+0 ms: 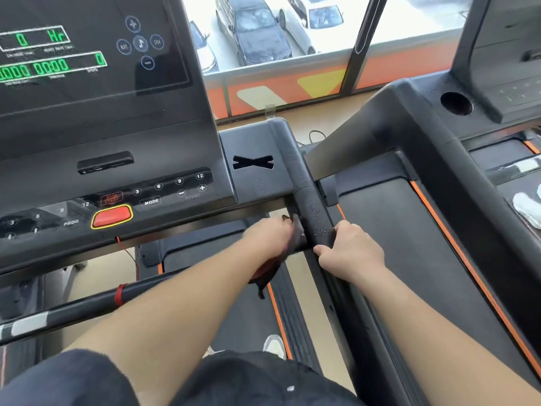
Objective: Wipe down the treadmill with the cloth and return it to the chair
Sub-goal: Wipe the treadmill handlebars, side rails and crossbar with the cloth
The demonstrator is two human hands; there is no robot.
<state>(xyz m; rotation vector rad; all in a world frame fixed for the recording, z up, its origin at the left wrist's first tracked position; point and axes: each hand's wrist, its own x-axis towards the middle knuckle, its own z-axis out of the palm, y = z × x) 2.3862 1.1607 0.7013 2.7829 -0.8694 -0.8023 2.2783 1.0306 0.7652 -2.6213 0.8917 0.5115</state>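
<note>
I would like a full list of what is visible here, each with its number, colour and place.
console: one, black, upper left, green digits lit
stop button: one, red with yellow rim, low on the console
handrail: one, black, centre, drops on it
cloth: one, dark reddish, at the handrail's left side
second treadmill: one, black, right
cars: at least three, dark and white, outside the window
shoe: one, white, lower centre
left hand: grips the cloth
right hand: grips the handrail
</note>
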